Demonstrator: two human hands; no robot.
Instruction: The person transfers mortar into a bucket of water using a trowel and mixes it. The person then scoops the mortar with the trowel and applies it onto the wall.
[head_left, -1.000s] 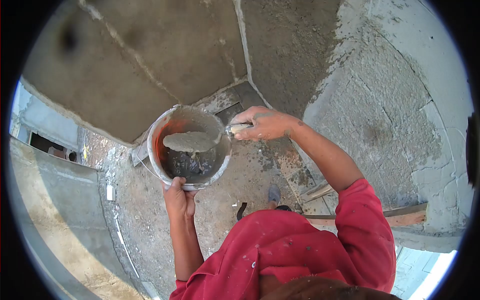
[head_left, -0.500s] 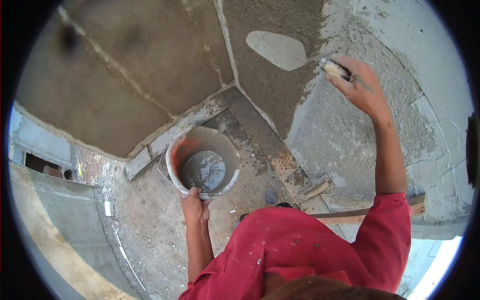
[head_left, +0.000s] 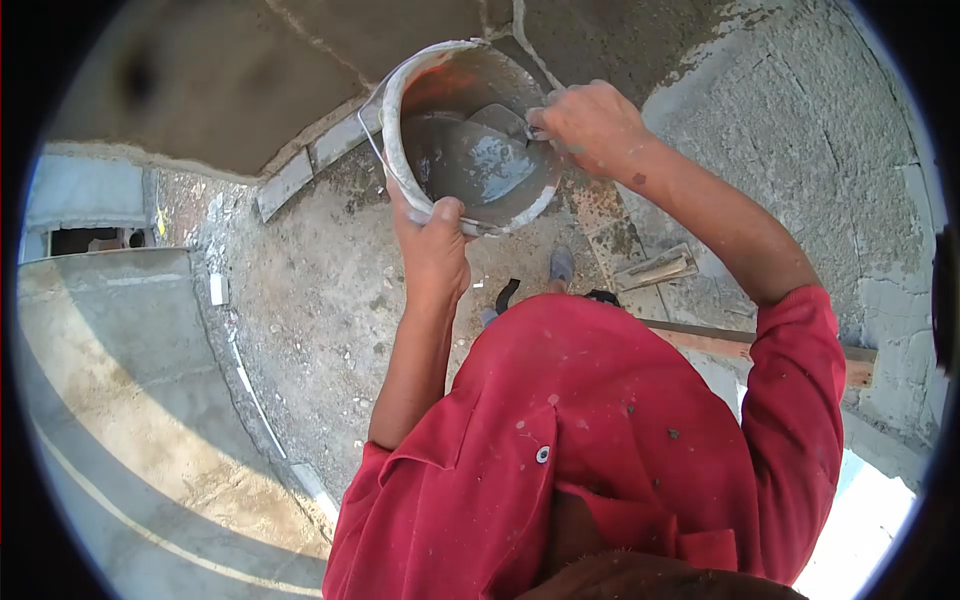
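Fingers (head_left: 448, 208) of the left hand (head_left: 432, 240) clamp the lower-left rim of the bucket (head_left: 393, 125), thumb over the edge; the other fingertips are hidden. The bucket sits at the upper centre of the frame, its mouth facing the camera, grey mix (head_left: 445, 170) inside. The trowel (head_left: 503, 150) has its blade in the bucket, against the mix. At the bucket's right edge, the right hand (head_left: 590, 125) is closed round the trowel's mostly hidden handle. Right of centre lie a wood scrap (head_left: 655, 268) and, lower, a board (head_left: 715, 342).
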